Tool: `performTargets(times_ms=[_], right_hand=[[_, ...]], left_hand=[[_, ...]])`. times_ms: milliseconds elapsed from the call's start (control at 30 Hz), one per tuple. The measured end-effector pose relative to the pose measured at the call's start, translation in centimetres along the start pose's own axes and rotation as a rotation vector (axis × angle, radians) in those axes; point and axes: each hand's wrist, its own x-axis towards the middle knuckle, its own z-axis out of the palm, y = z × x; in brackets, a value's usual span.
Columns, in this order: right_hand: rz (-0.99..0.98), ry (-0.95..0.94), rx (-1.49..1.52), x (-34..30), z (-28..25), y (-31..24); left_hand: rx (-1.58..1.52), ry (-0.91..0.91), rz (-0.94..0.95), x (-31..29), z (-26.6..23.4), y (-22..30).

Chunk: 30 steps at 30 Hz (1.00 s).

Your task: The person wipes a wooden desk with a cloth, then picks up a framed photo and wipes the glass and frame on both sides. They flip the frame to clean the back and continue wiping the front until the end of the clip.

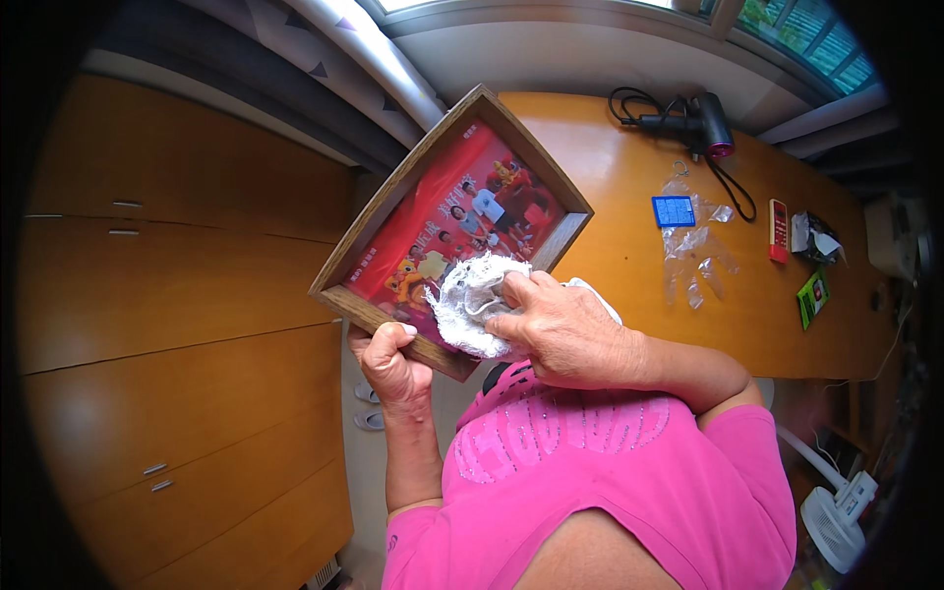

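Observation:
A deep wooden picture frame (366,221) is held up in front of me, tilted, with a red group photo inside. My left hand (391,366) grips its lower left edge, the thumb lying over the wood and the fingers hidden behind. Bunched in my right hand (570,329) is a white cloth (477,295), pressed against the lower part of the picture and covering that corner. The cloth looks fluffy and frayed at its edges.
On the wooden table (610,256) to the right lie a black hair dryer (703,126) with its cord, clear plastic wrappers (693,251), a blue card (674,211), a red handset (778,231) and a green packet (812,299). Wooden cabinets (177,285) stand left; a white fan (836,516) is lower right.

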Motion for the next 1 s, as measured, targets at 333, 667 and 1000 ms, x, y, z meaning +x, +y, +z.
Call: performTargets(times_ms=[333, 667, 1000], right_hand=[[0.039, 0.044, 0.032, -0.1, -0.3, 0.5], [0.221, 0.160, -0.078, -0.4, -2.1, 2.9], [0.227, 0.171, -0.124, 0.6, -1.4, 1.6]], left_hand=[[0.025, 0.037, 0.052, -0.3, 0.4, 0.7], [0.025, 0.042, 0.045, -0.2, 0.3, 1.1], [0.057, 0.070, 0.016, -0.3, 0.5, 1.4]])
